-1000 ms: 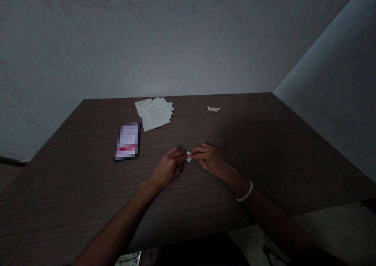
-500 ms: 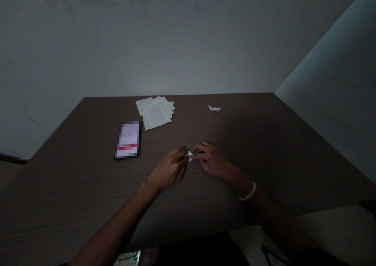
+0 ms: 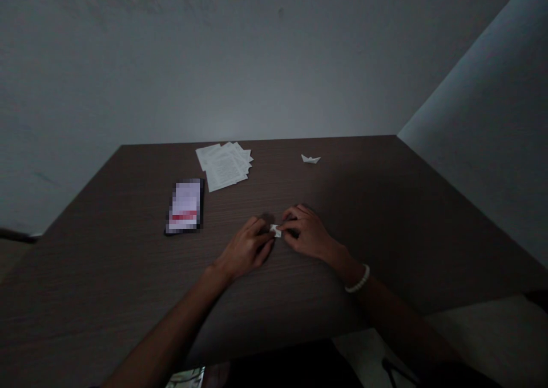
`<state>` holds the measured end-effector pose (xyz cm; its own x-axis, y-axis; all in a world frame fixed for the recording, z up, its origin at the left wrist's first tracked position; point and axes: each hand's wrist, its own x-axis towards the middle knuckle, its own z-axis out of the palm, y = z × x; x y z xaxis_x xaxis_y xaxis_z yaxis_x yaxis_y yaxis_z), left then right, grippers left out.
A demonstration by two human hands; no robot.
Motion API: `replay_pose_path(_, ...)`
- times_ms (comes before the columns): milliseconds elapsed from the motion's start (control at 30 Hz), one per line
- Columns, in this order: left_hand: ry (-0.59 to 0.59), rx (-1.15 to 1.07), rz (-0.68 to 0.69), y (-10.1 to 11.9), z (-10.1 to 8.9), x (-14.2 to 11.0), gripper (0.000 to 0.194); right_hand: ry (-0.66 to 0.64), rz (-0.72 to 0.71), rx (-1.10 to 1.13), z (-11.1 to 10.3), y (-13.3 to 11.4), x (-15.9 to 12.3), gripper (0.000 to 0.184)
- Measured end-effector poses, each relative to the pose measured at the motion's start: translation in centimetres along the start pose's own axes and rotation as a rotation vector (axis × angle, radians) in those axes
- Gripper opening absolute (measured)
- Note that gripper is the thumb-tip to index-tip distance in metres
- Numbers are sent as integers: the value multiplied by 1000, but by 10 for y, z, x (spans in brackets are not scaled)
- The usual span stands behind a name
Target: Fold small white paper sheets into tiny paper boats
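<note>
One phone (image 3: 185, 206), dark-edged and with its screen blurred into pale and red blocks, is laid flat at the centre left of the frame. Just beyond its upper right corner, thin white printed sheets (image 3: 225, 168) are fanned over one another. From the lower left, the left forearm is angled up and inward; the left hand (image 3: 248, 244) is held palm down with its fingers bent, and its fingertips are set at the left side of a small folded paper (image 3: 276, 232). That white, flat-faced piece is placed just below the frame's centre, between the hands. By the right hand (image 3: 309, 232), curled in from the right, its right side is touched with a fingertip. Whether it is gripped or only pressed by either hand cannot be told. A paper boat (image 3: 310, 160), creased to points, is set farther up and right. Around the right wrist, a white beaded bracelet (image 3: 358, 279) is worn. All is supported by a brown, wood-grained table (image 3: 385, 205).
</note>
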<state>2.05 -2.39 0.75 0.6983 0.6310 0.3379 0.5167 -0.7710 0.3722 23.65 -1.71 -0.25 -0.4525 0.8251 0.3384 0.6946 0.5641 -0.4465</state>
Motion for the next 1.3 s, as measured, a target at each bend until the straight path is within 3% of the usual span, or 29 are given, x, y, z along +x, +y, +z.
replay_pose_path(167,-27,21,25,-1,1,0,25,58,37,28,4,-1,2,9)
replay_pose_path(533,-86,117,10,7,0,3,27,189,241,96,17,2,12,7)
replay_pose_path(1300,-68,222,-5,14,1,3,30,183,250,164,12,4,5,14)
